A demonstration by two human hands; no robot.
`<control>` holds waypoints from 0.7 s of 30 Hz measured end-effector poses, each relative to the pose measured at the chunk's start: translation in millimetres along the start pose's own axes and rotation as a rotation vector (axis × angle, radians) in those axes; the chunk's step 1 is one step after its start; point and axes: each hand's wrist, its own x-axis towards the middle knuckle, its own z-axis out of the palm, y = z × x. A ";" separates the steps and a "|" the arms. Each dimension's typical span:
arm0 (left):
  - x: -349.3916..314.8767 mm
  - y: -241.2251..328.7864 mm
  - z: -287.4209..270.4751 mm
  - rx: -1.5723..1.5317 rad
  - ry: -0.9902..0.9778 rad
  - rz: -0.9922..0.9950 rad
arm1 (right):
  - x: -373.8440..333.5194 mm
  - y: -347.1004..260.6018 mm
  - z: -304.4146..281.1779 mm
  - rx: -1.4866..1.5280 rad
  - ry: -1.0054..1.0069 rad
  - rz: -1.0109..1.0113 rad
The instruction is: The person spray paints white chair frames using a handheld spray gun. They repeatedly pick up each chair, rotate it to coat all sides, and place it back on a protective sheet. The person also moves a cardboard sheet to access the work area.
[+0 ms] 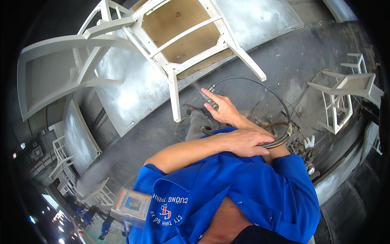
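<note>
My right hand [224, 109] is wrapped round a small metal spray gun [209, 100], its tip pointing up and left toward a white chair. A faint mist shows by the tip. From the gun a dark hose [266, 86] loops out to the right and back toward my body. Crossing over my right forearm, my left hand [245, 142] pinches that hose between thumb and fingers. The white chair [174, 95] lies tipped over, its brown seat underside [178, 30] and legs facing me. My hands do not touch the chair.
A grey metal-topped surface [130, 105] lies under the chair, beside another pale chair [46, 61] with a mesh-like back. More white chairs [339, 87] stand at right and far left. Hoses and fittings [280, 128] tangle on the dark floor. People [106, 227] appear at lower left.
</note>
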 end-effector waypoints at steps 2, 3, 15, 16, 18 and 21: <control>-4.6 -1.7 -0.6 0.014 0.007 0.023 | -1.6 -3.0 1.1 0.009 0.013 -0.020; -6.3 -1.6 -1.1 0.004 0.009 0.029 | -3.6 -4.5 -0.2 0.014 0.033 -0.004; 10.3 22.9 6.0 0.059 -0.338 0.182 | -81.2 -8.6 -58.6 -0.051 0.441 0.254; 15.4 25.5 7.0 0.045 -0.358 0.214 | -89.6 -5.6 -62.6 -0.073 0.464 0.279; 26.0 32.1 9.5 0.013 -0.380 0.328 | -107.2 2.7 -71.1 -0.094 0.477 0.405; 41.6 43.0 9.6 -0.020 -0.479 0.419 | -129.7 17.9 -85.0 -0.110 0.526 0.511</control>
